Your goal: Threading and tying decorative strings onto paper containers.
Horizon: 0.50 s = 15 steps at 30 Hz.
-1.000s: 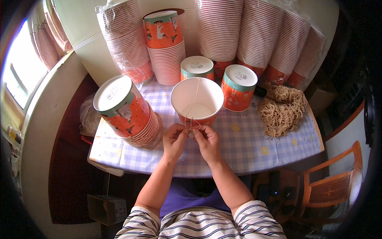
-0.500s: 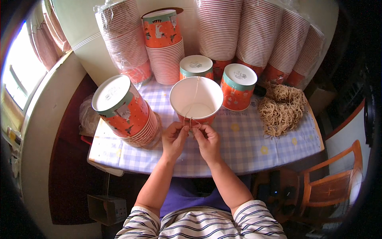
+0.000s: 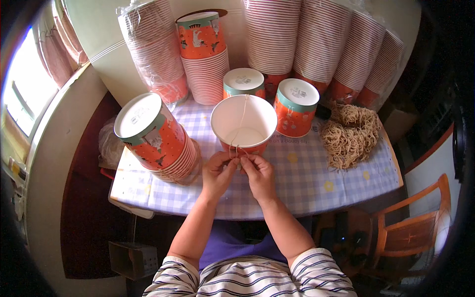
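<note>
An orange paper bucket [image 3: 255,129] with a white inside stands upright in front of me, its mouth facing up. A thin tan string [image 3: 243,117] runs from its far rim across the opening to the near rim, where it forms a small loop. My left hand [image 3: 217,172] pinches the string just below the near rim. Close beside it, my right hand [image 3: 259,173] also pinches the string, thumb and forefinger together. The two sets of fingertips almost touch, so the exact shape of the string between them is hard to make out.
Left of me stands a stack of upturned orange buckets [image 3: 153,133]. Two more upturned buckets [image 3: 297,109] sit behind the working one. A heap of tan string [image 3: 351,136] lies right on the checked tablecloth [image 3: 297,183]. Tall bucket stacks [image 3: 272,39], some plastic-wrapped, line the back.
My fingertips have shifted slightly at the near rim, and the string loop between them now stands more upright. The bucket and everything around it look the same.
</note>
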Motion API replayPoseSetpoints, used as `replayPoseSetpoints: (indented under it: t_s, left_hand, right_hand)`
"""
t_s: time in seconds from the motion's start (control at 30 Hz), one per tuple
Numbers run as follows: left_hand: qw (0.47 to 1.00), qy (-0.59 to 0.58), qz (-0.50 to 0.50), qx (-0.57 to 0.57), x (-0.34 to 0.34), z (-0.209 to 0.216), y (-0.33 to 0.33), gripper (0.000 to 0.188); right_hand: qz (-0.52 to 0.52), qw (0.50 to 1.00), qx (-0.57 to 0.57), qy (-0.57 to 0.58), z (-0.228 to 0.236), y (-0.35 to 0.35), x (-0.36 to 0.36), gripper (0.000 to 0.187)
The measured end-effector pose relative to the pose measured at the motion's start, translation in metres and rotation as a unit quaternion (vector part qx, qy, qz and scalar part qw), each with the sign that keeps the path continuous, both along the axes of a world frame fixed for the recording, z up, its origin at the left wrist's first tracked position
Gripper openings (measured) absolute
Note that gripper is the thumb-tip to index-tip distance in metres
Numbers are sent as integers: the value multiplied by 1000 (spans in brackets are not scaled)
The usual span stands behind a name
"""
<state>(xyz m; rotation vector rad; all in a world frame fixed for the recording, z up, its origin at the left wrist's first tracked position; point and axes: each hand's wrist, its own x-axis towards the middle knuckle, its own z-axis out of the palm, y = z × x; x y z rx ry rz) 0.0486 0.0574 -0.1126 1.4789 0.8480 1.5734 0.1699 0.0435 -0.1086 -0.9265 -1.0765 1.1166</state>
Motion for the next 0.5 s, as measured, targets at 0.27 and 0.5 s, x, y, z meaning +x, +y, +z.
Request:
replayPoseSetpoints:
  t_s: [0.27,0.5]
  left_hand:
    - [999,30,32,18,-3,-1,0,9]
    - [1000,-4,18,-18,-4,-1,0,5]
  right_hand:
    - [-48,997,51,-38,1,0,-3,18]
    - [-60,994,57,-66,-5,2,-3,18]
